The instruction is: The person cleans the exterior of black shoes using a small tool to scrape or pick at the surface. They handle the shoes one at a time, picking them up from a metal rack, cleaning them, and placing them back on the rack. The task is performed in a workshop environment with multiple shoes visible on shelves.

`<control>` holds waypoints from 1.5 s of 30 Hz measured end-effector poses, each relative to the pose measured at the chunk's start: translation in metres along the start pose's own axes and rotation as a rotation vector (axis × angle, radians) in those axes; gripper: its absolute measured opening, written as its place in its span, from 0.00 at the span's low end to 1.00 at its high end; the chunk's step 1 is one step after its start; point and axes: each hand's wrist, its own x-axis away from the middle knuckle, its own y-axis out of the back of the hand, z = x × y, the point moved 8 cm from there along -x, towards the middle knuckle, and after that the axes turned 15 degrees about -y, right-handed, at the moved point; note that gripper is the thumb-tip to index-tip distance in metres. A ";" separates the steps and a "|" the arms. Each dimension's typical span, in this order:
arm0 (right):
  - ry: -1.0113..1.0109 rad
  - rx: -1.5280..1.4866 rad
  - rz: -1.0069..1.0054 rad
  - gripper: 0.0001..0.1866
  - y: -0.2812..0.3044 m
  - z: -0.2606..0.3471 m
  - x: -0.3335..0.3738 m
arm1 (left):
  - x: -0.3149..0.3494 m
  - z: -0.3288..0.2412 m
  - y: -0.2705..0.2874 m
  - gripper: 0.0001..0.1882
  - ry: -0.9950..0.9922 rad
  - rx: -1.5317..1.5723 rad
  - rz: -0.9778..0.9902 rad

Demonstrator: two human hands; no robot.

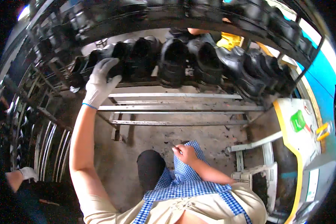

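Note:
My left hand [102, 80], in a white knit glove with a blue cuff edge, reaches up to a rack shelf. Its thumb and fingers close around the heel of a black shoe [117, 69], which stands in a row with several others. Down by my lap, my bare right hand [185, 154] is closed around a thin dark tool [178, 149]; a narrow tip sticks out past the fingers, but its kind is too small to make out. The nearest shoes to the right of the left hand are a black shoe [173, 63] and another black shoe [207, 65], heels toward me.
An upper shelf [168, 24] carries more black shoes. Below run bare metal bars [183, 108]. At the right stands a white, yellow-edged panel [293, 108] with a green object [298, 121]. Another person's gloved hand [28, 173] shows at the far left, beside metal racks [44, 145].

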 end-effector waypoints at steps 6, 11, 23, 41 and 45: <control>-0.046 0.058 0.050 0.12 -0.001 -0.004 0.009 | 0.020 0.007 0.009 0.28 0.114 0.014 -0.091; -0.040 0.089 0.033 0.12 -0.006 -0.015 0.017 | 0.035 0.028 0.033 0.30 0.152 -0.480 -0.141; 0.081 0.067 -0.016 0.14 0.006 0.008 0.024 | 0.103 0.116 0.052 0.30 0.565 -0.114 0.034; -0.258 -0.275 -0.199 0.22 0.118 0.003 -0.032 | 0.188 -0.092 0.008 0.22 0.418 0.602 -0.185; -0.180 -0.362 -0.262 0.19 0.163 0.039 -0.045 | 0.280 -0.144 -0.033 0.27 0.754 0.968 -0.250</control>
